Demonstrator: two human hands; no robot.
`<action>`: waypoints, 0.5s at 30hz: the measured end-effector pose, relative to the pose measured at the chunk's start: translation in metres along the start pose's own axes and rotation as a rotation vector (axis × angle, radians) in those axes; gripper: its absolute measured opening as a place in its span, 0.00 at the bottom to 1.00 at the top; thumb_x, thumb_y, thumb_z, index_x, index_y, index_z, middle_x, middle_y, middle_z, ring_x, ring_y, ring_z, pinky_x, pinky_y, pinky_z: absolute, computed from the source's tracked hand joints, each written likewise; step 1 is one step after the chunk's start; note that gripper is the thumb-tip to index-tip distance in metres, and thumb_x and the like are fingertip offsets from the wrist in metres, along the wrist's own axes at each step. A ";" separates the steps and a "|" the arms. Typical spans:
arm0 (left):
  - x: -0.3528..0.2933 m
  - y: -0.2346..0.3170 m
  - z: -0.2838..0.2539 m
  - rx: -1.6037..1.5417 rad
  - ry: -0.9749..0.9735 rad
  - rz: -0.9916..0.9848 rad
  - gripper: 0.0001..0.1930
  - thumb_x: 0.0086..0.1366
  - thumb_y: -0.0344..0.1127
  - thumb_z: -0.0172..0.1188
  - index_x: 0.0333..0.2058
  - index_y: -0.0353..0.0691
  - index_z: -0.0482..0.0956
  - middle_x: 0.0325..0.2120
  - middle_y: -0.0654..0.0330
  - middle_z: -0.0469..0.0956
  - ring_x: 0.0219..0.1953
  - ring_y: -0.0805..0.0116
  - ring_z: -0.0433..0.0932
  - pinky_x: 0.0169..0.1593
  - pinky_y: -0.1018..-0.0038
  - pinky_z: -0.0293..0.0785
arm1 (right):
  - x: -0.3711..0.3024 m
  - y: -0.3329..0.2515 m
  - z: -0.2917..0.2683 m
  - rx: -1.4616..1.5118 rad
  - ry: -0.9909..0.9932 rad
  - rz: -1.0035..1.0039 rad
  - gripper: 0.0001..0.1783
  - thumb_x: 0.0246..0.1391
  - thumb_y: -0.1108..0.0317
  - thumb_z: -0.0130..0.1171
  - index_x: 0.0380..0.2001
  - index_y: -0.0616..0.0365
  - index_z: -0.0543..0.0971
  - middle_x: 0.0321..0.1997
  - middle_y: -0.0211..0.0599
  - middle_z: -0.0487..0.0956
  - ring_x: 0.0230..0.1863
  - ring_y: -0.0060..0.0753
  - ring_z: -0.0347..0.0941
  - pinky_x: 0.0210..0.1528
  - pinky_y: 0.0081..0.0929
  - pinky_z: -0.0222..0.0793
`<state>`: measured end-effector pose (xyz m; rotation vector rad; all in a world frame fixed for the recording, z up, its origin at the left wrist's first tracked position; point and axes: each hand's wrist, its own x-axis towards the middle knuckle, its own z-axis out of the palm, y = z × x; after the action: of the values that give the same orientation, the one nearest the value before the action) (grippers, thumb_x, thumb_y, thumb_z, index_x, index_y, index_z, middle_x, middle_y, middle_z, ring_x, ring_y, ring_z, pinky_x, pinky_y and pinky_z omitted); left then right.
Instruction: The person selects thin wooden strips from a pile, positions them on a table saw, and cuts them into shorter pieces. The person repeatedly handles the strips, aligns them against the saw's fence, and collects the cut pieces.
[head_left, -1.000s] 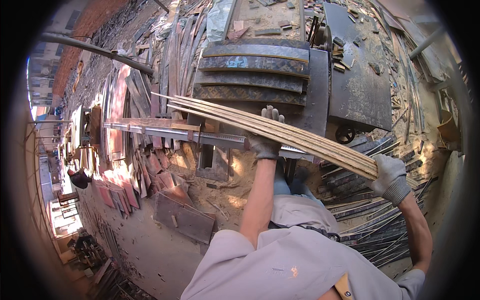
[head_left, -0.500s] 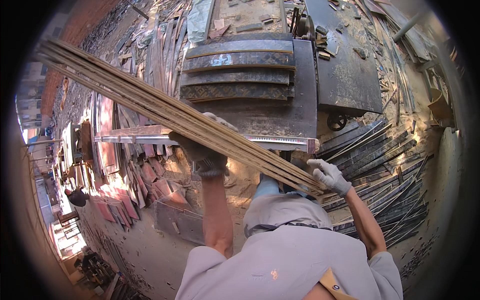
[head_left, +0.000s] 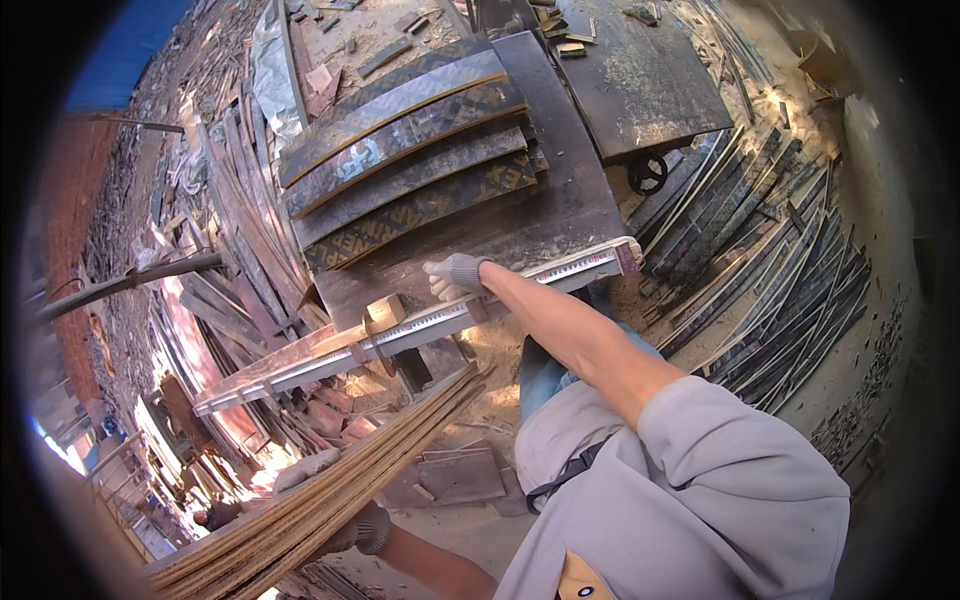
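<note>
1. In the lower left, we see the left hand (head_left: 350,532) grasping a bundle of wood strips (head_left: 340,490), its cuff below the bundle and fingertips showing on the far side.
2. We find the strips tilted, their near ends toward the lower left rim and their far ends below the rail (head_left: 575,268), apart from the right hand.
3. The gloved right hand (head_left: 458,275) lies over the near edge of the table (head_left: 570,190), just beside the rail; its fingers look bent and we see nothing in them, but we cannot tell how tightly they are closed, nor whether they touch the table.
4. We note the rail's printed scale, running along the table's near edge and on past it to the left; a small wood block (head_left: 385,312) sits by it.
5. On the table we see dark boards (head_left: 410,205), overlapping in steps.
6. Beyond, to the right, we see a second table (head_left: 640,90) with a handwheel (head_left: 648,174) under its near edge.
7. At right, we observe dark strips (head_left: 790,290) heaped on the ground.
</note>
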<state>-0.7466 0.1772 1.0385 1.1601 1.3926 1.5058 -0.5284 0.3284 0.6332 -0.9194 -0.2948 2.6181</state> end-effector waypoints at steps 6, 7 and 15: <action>-0.010 -0.042 -0.023 0.363 0.198 0.011 0.52 0.69 0.84 0.44 0.52 0.29 0.77 0.40 0.47 0.84 0.38 0.57 0.85 0.44 0.60 0.88 | -0.304 -0.052 -0.194 -0.531 0.863 0.111 0.27 0.70 0.43 0.60 0.46 0.59 0.89 0.49 0.47 0.91 0.43 0.41 0.90 0.45 0.41 0.85; -0.015 -0.058 -0.016 0.087 0.310 -0.082 0.52 0.70 0.85 0.40 0.55 0.30 0.76 0.43 0.48 0.84 0.41 0.57 0.85 0.46 0.60 0.88 | -0.362 -0.059 -0.211 -1.316 1.173 0.355 0.29 0.65 0.43 0.62 0.49 0.60 0.89 0.53 0.54 0.89 0.53 0.50 0.88 0.56 0.51 0.80; -0.029 -0.083 0.129 0.668 -0.226 -0.085 0.46 0.69 0.82 0.53 0.44 0.34 0.85 0.30 0.56 0.85 0.32 0.62 0.83 0.40 0.64 0.78 | -0.460 -0.047 -0.115 -0.294 0.700 -0.811 0.74 0.49 0.28 0.77 0.81 0.69 0.53 0.77 0.56 0.70 0.74 0.49 0.72 0.74 0.41 0.71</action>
<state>-0.6189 0.1967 0.9509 1.5813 1.8136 0.8213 -0.1082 0.2006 0.8184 -1.3749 -0.6898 1.4439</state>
